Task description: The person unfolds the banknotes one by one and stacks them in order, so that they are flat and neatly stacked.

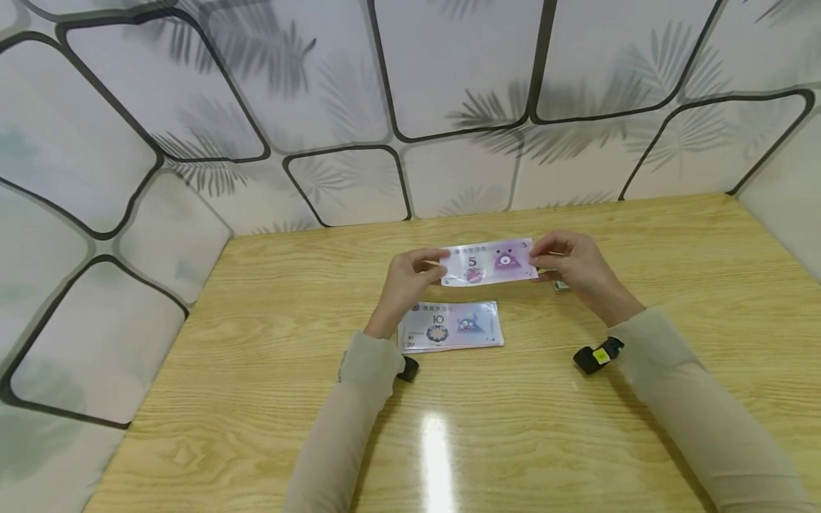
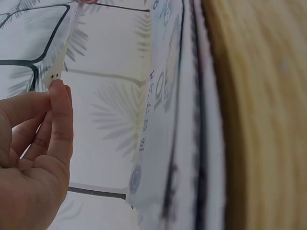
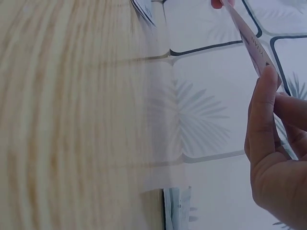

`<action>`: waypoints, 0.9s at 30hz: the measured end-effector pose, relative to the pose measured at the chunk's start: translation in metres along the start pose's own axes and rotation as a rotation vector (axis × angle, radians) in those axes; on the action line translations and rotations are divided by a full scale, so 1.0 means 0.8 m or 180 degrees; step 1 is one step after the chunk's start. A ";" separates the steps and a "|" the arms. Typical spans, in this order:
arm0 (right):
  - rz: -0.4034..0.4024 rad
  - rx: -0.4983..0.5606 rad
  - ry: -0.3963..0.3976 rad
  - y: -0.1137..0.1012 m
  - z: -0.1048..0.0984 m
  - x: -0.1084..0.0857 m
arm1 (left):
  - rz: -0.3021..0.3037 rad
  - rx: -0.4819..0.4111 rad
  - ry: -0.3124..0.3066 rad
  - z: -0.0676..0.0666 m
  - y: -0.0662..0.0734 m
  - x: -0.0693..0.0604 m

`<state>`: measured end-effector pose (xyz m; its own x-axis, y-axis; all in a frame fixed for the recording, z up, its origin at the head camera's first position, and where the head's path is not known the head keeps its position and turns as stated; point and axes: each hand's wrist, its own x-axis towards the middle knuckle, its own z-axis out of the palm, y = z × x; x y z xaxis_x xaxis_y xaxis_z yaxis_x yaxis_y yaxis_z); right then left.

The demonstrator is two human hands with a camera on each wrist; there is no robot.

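A pinkish-purple play banknote [image 1: 489,262] marked 5, with a purple one-eyed monster, is stretched between both hands above the table. The left hand [image 1: 410,281] pinches its left end between thumb and fingers. At the other end, the right hand [image 1: 577,269] pinches the right edge in the same way. A stack of play banknotes [image 1: 457,326] lies below, topped by a bluish note marked 10. Its left end is close to the left wrist. In the left wrist view the stack [image 2: 160,115] appears large, with several layers. The right wrist view shows the held note [image 3: 254,48] nearly edge-on.
A small, mostly hidden item [image 1: 561,286] lies on the table under the right hand; in the right wrist view it looks like a pale flat stack [image 3: 176,208]. The wooden table [image 1: 212,399] meets a patterned wall covering [image 1: 462,171] behind and at the left.
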<state>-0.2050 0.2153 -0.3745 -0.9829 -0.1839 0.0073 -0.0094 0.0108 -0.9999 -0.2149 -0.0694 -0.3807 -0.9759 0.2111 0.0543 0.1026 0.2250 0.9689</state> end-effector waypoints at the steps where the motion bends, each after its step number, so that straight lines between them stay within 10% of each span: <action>1: -0.0011 -0.0020 0.0001 0.000 0.001 0.000 | -0.0010 0.0004 0.0002 0.000 0.000 -0.001; 27: 0.0119 -0.0145 -0.0071 0.002 0.016 -0.004 | -0.0327 -0.0096 -0.0154 -0.021 -0.001 -0.023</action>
<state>-0.1991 0.2032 -0.3765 -0.9784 -0.2045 -0.0310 0.0185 0.0626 -0.9979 -0.2000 -0.0895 -0.3782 -0.9705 0.2343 -0.0566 -0.0040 0.2194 0.9756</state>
